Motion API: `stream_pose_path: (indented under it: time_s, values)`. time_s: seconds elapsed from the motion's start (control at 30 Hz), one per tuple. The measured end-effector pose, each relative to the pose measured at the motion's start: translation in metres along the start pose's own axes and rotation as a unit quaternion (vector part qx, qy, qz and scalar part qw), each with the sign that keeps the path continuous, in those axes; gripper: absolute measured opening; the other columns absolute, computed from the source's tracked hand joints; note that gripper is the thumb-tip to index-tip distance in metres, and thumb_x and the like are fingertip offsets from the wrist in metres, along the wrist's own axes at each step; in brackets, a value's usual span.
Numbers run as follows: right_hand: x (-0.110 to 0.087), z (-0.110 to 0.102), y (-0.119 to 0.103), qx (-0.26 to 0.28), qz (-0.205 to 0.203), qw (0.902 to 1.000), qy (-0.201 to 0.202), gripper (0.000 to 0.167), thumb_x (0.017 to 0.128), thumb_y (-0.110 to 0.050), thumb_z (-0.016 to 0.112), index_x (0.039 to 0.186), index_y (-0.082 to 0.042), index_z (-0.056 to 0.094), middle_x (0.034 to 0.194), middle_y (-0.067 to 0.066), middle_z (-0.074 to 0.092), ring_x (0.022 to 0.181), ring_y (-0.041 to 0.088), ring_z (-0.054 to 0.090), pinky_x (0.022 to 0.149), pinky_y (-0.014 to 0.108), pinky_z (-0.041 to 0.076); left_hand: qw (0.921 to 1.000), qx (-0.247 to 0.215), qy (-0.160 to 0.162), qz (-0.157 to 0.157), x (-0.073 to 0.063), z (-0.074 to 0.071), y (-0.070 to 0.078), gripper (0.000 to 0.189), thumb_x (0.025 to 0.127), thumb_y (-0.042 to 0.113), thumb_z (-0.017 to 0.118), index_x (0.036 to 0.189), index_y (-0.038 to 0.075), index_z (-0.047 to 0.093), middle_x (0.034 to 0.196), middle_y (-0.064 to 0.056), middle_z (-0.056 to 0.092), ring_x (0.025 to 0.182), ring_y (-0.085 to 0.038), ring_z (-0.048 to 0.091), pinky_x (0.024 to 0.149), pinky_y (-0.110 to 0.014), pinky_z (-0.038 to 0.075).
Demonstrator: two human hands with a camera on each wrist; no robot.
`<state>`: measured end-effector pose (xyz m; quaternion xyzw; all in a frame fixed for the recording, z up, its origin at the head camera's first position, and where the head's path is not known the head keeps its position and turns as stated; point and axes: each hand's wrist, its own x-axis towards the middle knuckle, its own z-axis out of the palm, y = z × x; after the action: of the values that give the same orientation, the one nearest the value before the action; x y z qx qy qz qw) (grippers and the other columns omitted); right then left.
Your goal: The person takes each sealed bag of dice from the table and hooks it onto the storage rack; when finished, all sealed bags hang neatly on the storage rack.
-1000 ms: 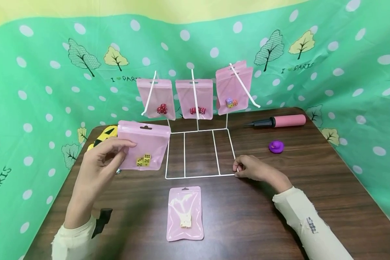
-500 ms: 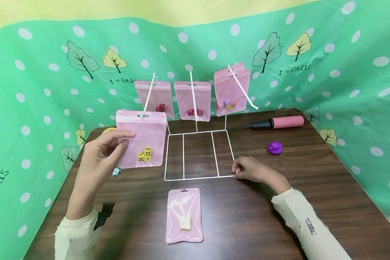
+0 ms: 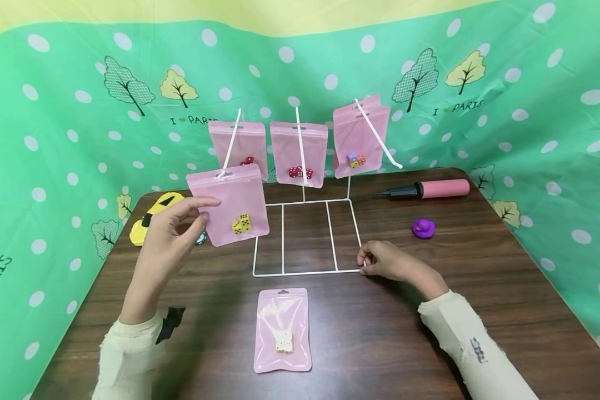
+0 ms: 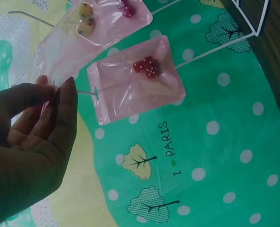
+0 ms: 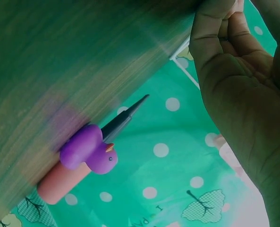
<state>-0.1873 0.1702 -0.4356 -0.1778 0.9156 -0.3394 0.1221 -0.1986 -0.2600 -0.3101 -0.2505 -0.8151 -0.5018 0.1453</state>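
Note:
My left hand (image 3: 166,244) pinches the left edge of a pink zip bag (image 3: 225,203) with yellow dice (image 3: 241,223). The bag is tilted, its hang hole at the front tip of the left hook (image 3: 233,141); whether the tip is through it I cannot tell. Behind it, a pink bag with red dice (image 4: 147,67) hangs on that hook. My right hand (image 3: 392,260) grips the front right corner of the white wire rack (image 3: 307,273). Red dice show in the bag (image 3: 282,147) on the middle hook. Two overlapping bags (image 3: 346,136) hang on the right hook.
A pink bag with white dice (image 3: 267,328) lies in front of the rack. To the right are a purple rubber duck (image 3: 424,228) and a pink-and-black hand pump (image 3: 445,189). A yellow item (image 3: 155,214) and part of a poker chip (image 3: 201,238) lie behind my left hand.
My left hand has raised the yellow-dice bag, then moved it right, its hole now in line with the left hook's tip. The bag has tilted. My right hand stays on the rack.

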Motion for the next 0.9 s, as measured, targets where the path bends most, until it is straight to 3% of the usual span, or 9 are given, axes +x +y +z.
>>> stream_pose_path:
  time_s: [0.2,0.37,0.43,0.63,0.77,0.9]
  values:
    - [0.001,0.0,0.002,-0.002,0.001,1.0,0.004,0.016,0.091,-0.002,0.081,0.091,-0.005,0.066,0.08,-0.002,0.056,0.077,0.012,0.052,0.072,0.029,0.045,0.9997,0.019,0.012,0.007,0.015,0.003,-0.007,0.029,0.102,-0.009,0.061,0.123,0.002,0.077,0.078,-0.006,0.059,0.057,-0.01,0.047,0.054,-0.022,0.038]
    - [0.001,0.001,0.002,0.0,-0.001,1.0,0.004,0.016,0.092,-0.002,0.081,0.09,-0.005,0.065,0.079,-0.002,0.055,0.076,0.012,0.053,0.072,0.029,0.045,0.9996,0.023,0.009,0.012,0.031,0.007,-0.018,0.027,0.103,-0.007,0.063,0.125,0.0,0.076,0.076,-0.004,0.056,0.06,-0.009,0.048,0.059,-0.019,0.04]
    - [0.0,0.002,0.001,0.001,0.001,1.0,0.001,0.016,0.092,-0.002,0.081,0.09,-0.006,0.065,0.079,-0.002,0.055,0.077,0.012,0.053,0.071,0.029,0.045,0.9998,0.019,0.006,0.007,0.036,0.009,-0.021,0.027,0.103,-0.006,0.062,0.126,-0.001,0.076,0.081,-0.009,0.061,0.066,-0.011,0.054,0.063,-0.019,0.044]
    - [0.001,0.003,0.001,-0.008,0.012,0.9999,0.002,0.017,0.092,-0.002,0.082,0.09,-0.006,0.066,0.079,-0.002,0.055,0.076,0.012,0.052,0.072,0.03,0.045,0.9996,0.021,-0.016,-0.011,0.053,0.01,-0.026,0.029,0.105,-0.007,0.06,0.131,-0.007,0.071,0.117,-0.025,0.074,0.087,-0.007,0.068,0.074,-0.016,0.053]
    - [0.002,0.004,0.001,-0.006,0.017,0.9998,0.001,0.017,0.092,-0.002,0.082,0.091,-0.007,0.066,0.08,-0.002,0.055,0.077,0.012,0.052,0.073,0.03,0.045,0.9993,0.016,-0.028,-0.022,0.066,0.008,-0.028,0.031,0.104,-0.008,0.058,0.133,-0.011,0.068,0.121,-0.029,0.07,0.088,-0.006,0.067,0.073,-0.015,0.055]
    - [0.002,0.004,0.001,-0.002,0.014,0.9999,-0.001,0.016,0.092,-0.002,0.082,0.091,-0.006,0.066,0.08,-0.002,0.055,0.077,0.012,0.052,0.072,0.03,0.045,0.9992,0.012,-0.026,-0.029,0.078,0.009,-0.032,0.032,0.103,-0.008,0.055,0.131,-0.01,0.069,0.129,-0.026,0.067,0.089,-0.007,0.066,0.074,-0.014,0.056]
